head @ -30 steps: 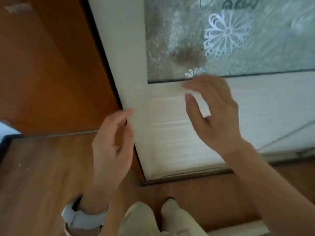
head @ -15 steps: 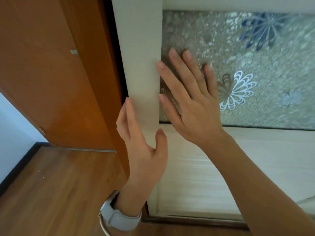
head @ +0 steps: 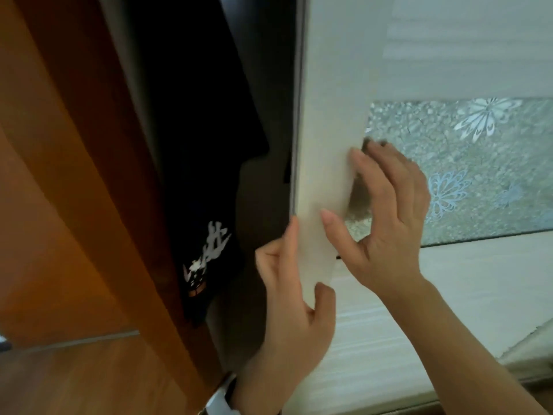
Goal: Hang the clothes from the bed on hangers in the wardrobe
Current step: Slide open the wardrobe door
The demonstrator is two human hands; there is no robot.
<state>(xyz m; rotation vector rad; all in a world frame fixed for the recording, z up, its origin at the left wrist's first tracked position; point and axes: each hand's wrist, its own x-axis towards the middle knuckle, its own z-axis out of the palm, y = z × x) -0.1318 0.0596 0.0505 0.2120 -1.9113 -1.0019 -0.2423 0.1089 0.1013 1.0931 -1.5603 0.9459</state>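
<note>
Currently opening the wardrobe: left hand (head: 291, 319) grasps the sliding door (head: 332, 163) edge, right hand (head: 386, 223) flat and released on its glass, dark shirt (head: 203, 187) hanging inside, bed clothes unseen; next, widen the gap.

Cream door (head: 335, 115), white-flowered frosted glass (head: 478, 163), black white-printed garment (head: 197, 175).

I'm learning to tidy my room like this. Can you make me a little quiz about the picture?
1. True or false: the wardrobe door is partly open.
2. Which hand grips the door's edge: left hand or right hand?
3. What hangs in the gap?

Key:
1. True.
2. Left; the right lies flat by the flowered glass panel.
3. A black garment with a white print.
</note>
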